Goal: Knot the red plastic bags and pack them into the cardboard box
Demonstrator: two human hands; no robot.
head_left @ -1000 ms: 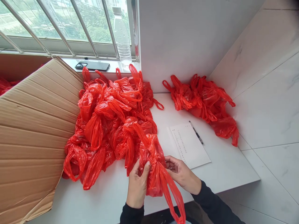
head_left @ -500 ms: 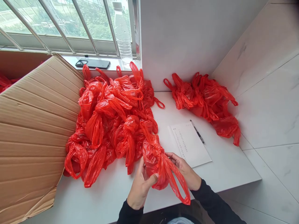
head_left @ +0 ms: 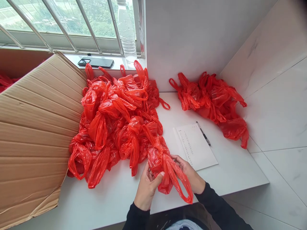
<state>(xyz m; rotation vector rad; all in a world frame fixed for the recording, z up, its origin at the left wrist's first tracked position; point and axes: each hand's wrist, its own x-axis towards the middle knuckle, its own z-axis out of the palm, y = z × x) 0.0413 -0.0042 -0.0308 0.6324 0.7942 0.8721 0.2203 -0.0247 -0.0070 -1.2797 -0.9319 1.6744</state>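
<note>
A knotted red plastic bag (head_left: 159, 159) is held between my two hands above the front of the white table. My left hand (head_left: 148, 185) grips its left side, thumb across the front. On the other side my right hand (head_left: 188, 172) holds the bag, its fingers partly hidden behind the plastic. One long handle loop hangs toward me. What the bag contains cannot be made out. Just behind and to the left lies a large heap of similar tied red bags (head_left: 115, 108), close to the held one.
A cardboard box (head_left: 35, 137) with red bags inside stands at left. A smaller pile of red bags (head_left: 213, 99) lies by the right wall. A written sheet of paper (head_left: 199, 147) and a pen (head_left: 203, 133) are nearby. The windowsill holds a phone (head_left: 96, 62) and a plastic bottle (head_left: 127, 35).
The view has shifted slightly. Both hands still hold the same red bag in nearly the same place, with its handle loop swung a little to the left and up.
</note>
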